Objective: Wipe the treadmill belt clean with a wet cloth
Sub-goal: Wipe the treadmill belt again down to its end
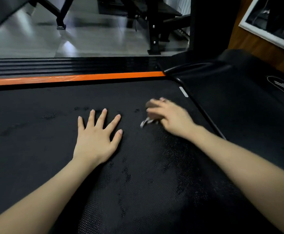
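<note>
So: L hand flat on belt, mid-width, fingers straight + spread, holding nothing. R hand blurred, near belt's far-right corner by motor cover, fingers curled over cloth, gripping it against belt. Only pale scrap of cloth shows under palm, rest hidden. Belt btw forearms shows damp patches. Belt's far edge lined by orange strip.
</note>
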